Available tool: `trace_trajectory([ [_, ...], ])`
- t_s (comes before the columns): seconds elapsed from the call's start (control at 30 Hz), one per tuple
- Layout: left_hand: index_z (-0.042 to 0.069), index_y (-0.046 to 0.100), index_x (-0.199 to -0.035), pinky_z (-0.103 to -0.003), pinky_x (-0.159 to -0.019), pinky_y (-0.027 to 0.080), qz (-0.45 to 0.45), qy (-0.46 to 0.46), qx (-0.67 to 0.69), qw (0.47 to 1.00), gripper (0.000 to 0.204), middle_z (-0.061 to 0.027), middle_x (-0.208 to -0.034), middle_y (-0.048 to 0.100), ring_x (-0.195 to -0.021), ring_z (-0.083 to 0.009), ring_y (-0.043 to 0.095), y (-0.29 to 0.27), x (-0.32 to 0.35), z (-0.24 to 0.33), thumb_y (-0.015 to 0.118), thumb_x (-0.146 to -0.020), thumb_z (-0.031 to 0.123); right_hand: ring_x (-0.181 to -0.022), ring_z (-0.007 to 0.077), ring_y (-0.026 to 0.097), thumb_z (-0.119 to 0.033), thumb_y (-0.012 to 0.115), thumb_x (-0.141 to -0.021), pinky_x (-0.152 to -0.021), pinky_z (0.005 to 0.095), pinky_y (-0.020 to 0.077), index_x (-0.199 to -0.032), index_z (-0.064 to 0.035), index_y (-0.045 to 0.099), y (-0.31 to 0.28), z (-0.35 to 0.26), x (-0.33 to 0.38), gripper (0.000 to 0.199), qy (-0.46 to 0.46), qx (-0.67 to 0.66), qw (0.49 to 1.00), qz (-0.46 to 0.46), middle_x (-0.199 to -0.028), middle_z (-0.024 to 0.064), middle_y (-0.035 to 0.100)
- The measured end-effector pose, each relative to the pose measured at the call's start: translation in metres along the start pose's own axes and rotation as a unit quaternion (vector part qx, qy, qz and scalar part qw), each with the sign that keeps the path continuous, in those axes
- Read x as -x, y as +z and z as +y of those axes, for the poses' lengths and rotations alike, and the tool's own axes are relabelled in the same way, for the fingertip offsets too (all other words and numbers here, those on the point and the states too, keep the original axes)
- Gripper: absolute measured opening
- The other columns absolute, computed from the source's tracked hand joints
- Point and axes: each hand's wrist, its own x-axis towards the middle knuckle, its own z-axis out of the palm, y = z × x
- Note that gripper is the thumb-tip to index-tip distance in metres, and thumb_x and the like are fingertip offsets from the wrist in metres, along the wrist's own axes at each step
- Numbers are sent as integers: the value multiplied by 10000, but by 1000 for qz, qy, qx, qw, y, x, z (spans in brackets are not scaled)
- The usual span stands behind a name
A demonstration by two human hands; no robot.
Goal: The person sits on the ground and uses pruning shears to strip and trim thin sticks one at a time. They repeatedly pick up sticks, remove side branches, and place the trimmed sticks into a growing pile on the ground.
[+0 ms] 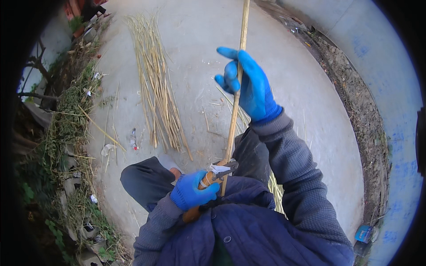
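Observation:
A long pale-yellow stalk runs steeply from my lap up past the top edge. My right hand, in a blue glove, has its thumb and fingers around the stalk's upper part, with one finger pointing out to the left. Low in front of my body, my blue-gloved left hand grips a wooden-handled tool. White wrapping binds the tool near its dark metal head, which meets the stalk close to its lower end. The exact form of the metal head cannot be made out.
A bundle of long dry stalks lies on the concrete floor ahead to the left. More stalks lie beside my right leg. Weeds and rubble line the left edge; a dirt strip and pale wall bound the right.

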Motion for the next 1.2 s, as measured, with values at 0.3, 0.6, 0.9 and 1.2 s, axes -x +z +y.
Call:
trace_trajectory([
  [0.3,-33,641,-1031,-303,-581,565,57,53,-7,997,351,-143,-793,703,-687,-188,709,-55,-44,53,697,-875,276,-499,54,330,-468,432,-1027,-734,316,567,-1037,-48,559,46,-32,-50,439,76,13,991,109,-622,-62,315],
  [0.6,-58,609,-1086,-272,-574,578,128,84,24,988,341,-143,-825,706,-718,-174,712,-88,-83,111,664,-918,234,-982,207,647,-295,472,-1035,-885,344,521,-1359,20,485,-1,-8,12,452,32,335,937,92,-1091,160,653],
  [0.9,-35,623,-1095,-287,-568,554,161,103,174,966,268,-124,-769,687,-593,-173,648,-83,-115,94,608,-947,189,-566,119,605,-261,476,-1018,-553,289,486,-1091,-39,629,22,68,100,279,162,293,939,82,-640,60,596],
  [1.2,-57,620,-1116,-288,-542,557,226,52,282,931,346,-136,-851,686,-635,-178,649,-86,-128,45,675,-905,212,-637,245,604,-220,428,-1001,-597,350,494,-976,-39,611,-10,56,142,258,77,464,877,-94,-750,125,593],
])
